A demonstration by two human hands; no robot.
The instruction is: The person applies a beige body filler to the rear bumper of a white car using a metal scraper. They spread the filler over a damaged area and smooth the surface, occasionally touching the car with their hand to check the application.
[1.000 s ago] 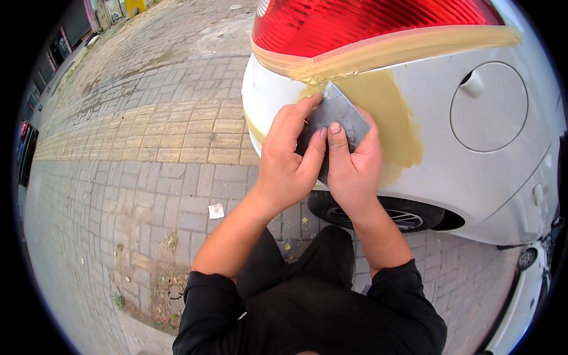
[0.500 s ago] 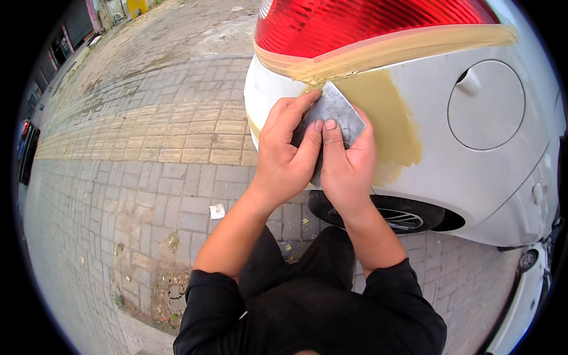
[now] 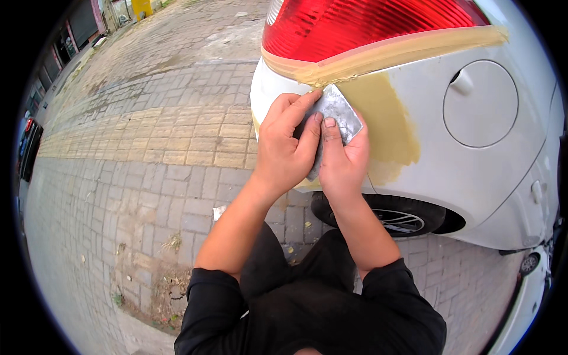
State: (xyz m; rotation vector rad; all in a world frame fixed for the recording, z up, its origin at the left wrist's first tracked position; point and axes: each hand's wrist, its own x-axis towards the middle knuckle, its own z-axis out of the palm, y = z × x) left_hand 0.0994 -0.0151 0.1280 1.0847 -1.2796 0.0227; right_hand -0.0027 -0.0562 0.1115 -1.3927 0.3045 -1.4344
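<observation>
Both hands grip a flat grey sheet of sandpaper [image 3: 339, 112], smudged with pale dust, against the rear corner of a white car [image 3: 408, 171]. My left hand [image 3: 287, 139] holds its left side, index fingertip near its top corner and thumb on its face. On the other side my right hand [image 3: 344, 160] pinches it, thumb on top and other fingers hidden behind. Beneath and to the right spreads a patch of yellow-tan filler [image 3: 387, 124]. Just above runs masking tape [image 3: 408, 50] along the lower edge of a red tail light [image 3: 367, 29].
A round fuel flap [image 3: 480, 103] is at the right of the panel. The car's rear wheel [image 3: 408, 218] shows below my right hand. Brick paving [image 3: 136, 195] covers the ground, with a white scrap [image 3: 219, 212] by my left forearm. A second white car [image 3: 526, 296] stands at lower right.
The view has shifted slightly, so the car sits a little lower. Both hands keep their hold on the sandpaper, which has slid and tilted slightly against the panel.
</observation>
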